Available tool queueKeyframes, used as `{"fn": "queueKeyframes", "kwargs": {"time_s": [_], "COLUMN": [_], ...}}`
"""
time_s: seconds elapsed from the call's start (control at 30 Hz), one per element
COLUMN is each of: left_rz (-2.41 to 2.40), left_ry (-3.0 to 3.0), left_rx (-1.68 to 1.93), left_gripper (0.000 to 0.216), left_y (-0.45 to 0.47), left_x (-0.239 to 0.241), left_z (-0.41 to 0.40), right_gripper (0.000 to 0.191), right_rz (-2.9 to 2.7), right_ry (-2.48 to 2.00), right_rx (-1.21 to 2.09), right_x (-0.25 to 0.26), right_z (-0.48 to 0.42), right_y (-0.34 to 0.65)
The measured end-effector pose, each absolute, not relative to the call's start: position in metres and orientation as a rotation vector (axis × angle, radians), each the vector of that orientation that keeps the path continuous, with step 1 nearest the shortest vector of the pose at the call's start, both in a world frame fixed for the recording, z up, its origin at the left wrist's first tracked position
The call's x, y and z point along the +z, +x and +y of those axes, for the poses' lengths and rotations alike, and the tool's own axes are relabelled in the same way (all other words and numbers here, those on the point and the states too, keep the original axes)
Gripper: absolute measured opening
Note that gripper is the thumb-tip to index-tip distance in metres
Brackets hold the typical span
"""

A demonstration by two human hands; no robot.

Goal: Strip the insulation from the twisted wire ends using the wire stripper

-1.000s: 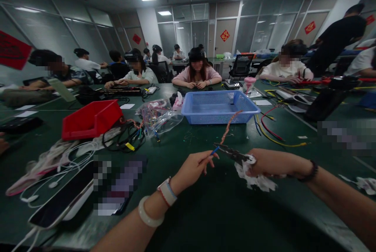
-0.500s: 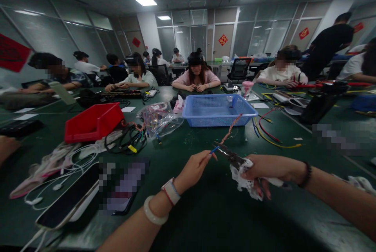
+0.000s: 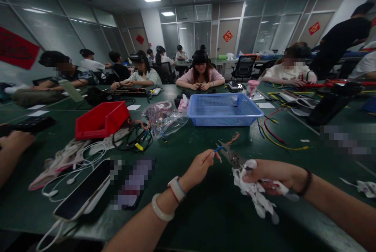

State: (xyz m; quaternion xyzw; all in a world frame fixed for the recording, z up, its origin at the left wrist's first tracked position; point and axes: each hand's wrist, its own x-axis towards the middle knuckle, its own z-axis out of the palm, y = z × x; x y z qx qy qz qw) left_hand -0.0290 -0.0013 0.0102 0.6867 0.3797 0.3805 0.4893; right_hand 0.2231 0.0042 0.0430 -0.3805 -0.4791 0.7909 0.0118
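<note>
My left hand (image 3: 200, 169) pinches a blue wire (image 3: 219, 149) between thumb and fingers, above the table's middle. Bare twisted copper strands (image 3: 234, 138) stick out from its far end. In my right hand (image 3: 266, 170) are wire strippers (image 3: 234, 158), their jaws parted around or beside the wire; which of these, I cannot tell. Crumpled white tissue or cloth (image 3: 254, 189) is bunched around the tool's handles and hangs below my fingers. The handles are mostly hidden by it.
Ahead stands a blue perforated basket (image 3: 225, 120). A red bin (image 3: 102, 120), a clear bag of wires (image 3: 164, 116), black cables (image 3: 141, 136) and a phone (image 3: 85, 189) lie left. Loose colored wires (image 3: 276, 138) lie right. Another person's hand (image 3: 19, 142) is at the left edge.
The stripper jaws have opened wider. The copper end now points lower and looks shorter. The whole view has shifted slightly, with the table's things appearing further right.
</note>
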Motion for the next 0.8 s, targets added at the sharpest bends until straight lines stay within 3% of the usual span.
{"fn": "queueKeyframes", "kwargs": {"time_s": [0.3, 0.47, 0.8], "left_rz": [1.049, 1.103, 1.112], "left_ry": [1.652, 1.623, 1.509], "left_rx": [0.931, 0.923, 0.864], "left_gripper": [0.045, 0.045, 0.045], "left_y": [-0.031, -0.031, -0.038], "left_x": [0.007, 0.008, 0.007], "left_z": [0.002, 0.003, 0.013], "right_gripper": [0.023, 0.035, 0.033], "right_rz": [-1.191, -1.119, -1.228], "right_ry": [-0.987, -0.936, -1.137], "right_rx": [2.624, 2.656, 2.395], "right_x": [0.028, 0.023, 0.018], "right_z": [0.007, 0.011, 0.02], "right_y": [0.211, 0.203, 0.192]}}
